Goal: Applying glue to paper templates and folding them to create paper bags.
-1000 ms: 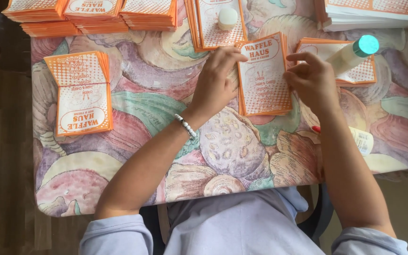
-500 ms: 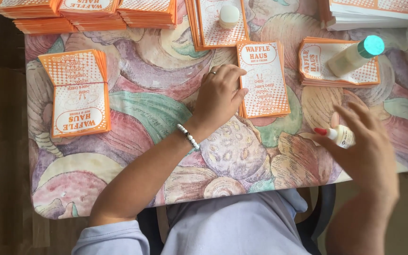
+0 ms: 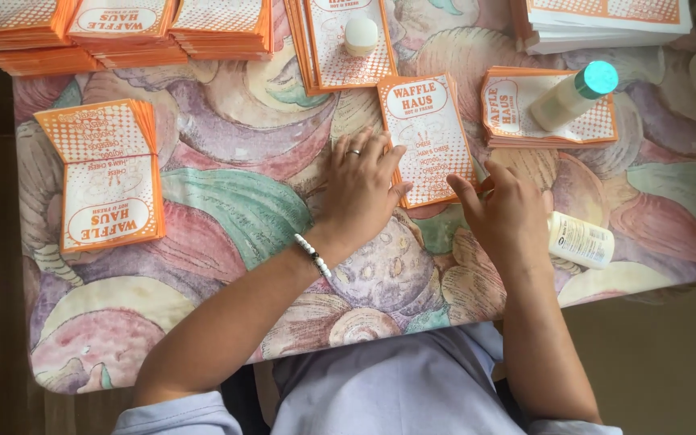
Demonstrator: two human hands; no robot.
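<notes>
The orange-and-white paper bag (image 3: pixel 428 138) lies flat mid-table, toward the far edge. The left hand (image 3: pixel 362 187) rests open, fingers spread at its left edge. The right hand (image 3: pixel 507 211), off near the glue stick (image 3: pixel 580 239) a moment ago, is back at the bag's near right corner, open, gripping nothing.

pale blue sleeves, beaded bracelet (image 3: pixel 313 254) (ring too)
</notes>
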